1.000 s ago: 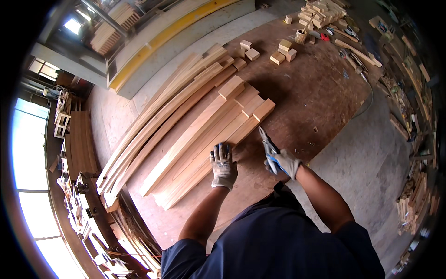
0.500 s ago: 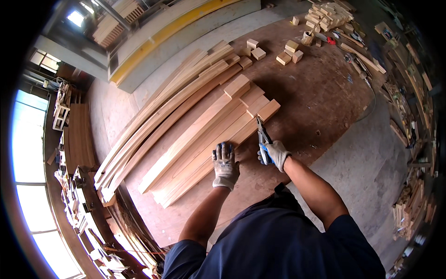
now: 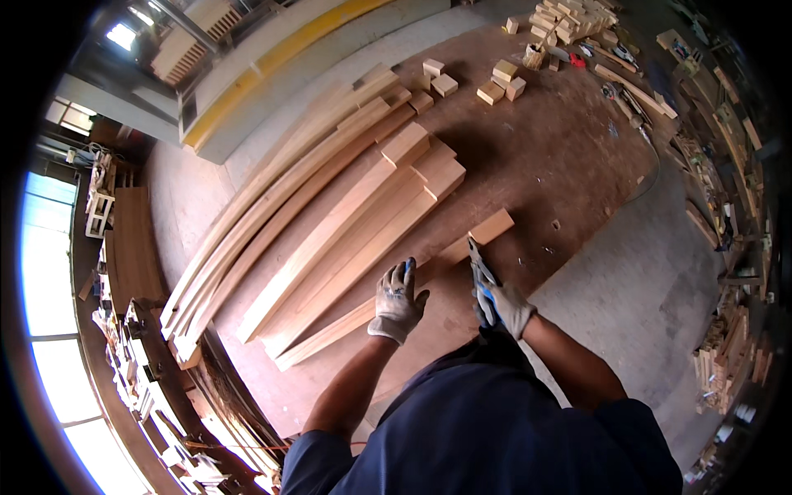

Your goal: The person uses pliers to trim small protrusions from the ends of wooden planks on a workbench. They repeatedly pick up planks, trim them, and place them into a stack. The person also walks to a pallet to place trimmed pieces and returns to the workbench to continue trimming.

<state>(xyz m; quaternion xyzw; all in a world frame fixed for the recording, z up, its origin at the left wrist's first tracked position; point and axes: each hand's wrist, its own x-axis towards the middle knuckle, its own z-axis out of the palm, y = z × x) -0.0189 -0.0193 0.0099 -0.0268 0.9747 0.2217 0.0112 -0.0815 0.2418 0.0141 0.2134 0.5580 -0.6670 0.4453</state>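
Observation:
A long pale wooden plank [image 3: 330, 337] lies diagonally in front of me, apart from the other planks, with a block-like piece [image 3: 492, 226] at its far right end. My left hand [image 3: 398, 307], in a grey work glove, is over the plank's middle with its thumb and fingers apart; whether it touches the wood I cannot tell. In my gloved right hand [image 3: 513, 312] is a pair of pliers [image 3: 485, 289] with blue on the grips. Their jaws are at the plank's near edge, beside the end block. Just beyond lies a set of wider planks [image 3: 346, 247] with similar end blocks.
Several long curved strips [image 3: 272, 206] lie to the left of the planks. Loose wooden blocks [image 3: 502, 81] sit on the far side of the brown board [image 3: 569, 165], near a block pile [image 3: 573, 21] and a corded tool [image 3: 623, 107]. Wood scraps [image 3: 726, 363] line the right side.
The nearest plank has come away from the set toward me, leaving a gap. My right hand with the pliers has moved nearer my body, and my left hand's thumb and fingers have spread.

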